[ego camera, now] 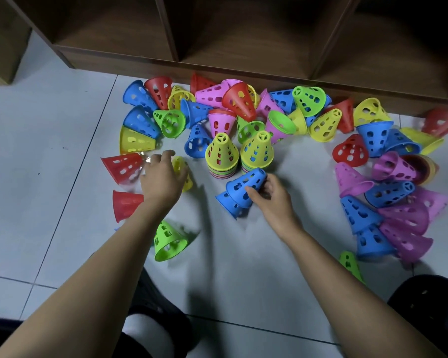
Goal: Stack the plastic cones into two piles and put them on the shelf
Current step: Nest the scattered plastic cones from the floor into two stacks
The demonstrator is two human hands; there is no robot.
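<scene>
Head view: looking down on a pale tiled floor (62, 177); a brown wooden shelf (217, 47) runs across the top, its cubbies open.
Right hand (270, 195): fingers and thumb curled round the narrow end of the blue cones (239, 193), a firm hold.
Blue cones: two nested, on their side just in front of the right pile (257, 151). The long axis is diagonal, with tips up-right toward the piles and wide rims lower-left. Resting on the floor or just off it, cannot tell.
Left hand (163, 177): palm down, fingers loosely bent over a yellow cone (183, 174). Blurred, so gripping or only touching cannot be told.
Yellow cone: on the floor, partly under that hand; its axis is hard to read.
Piles: left pile (221, 156) and right pile stand upright side by side, tips up. Each has a yellow cone on top and mixed-colour rims banded at the base.
Loose cones (243, 104): heaped along the foot of the shelf, mostly on their sides and pointing every way. More blue and purple ones lie at right, red ones at left.
Green cone (170, 241): beside the left forearm, on its side, rim toward the camera.
</scene>
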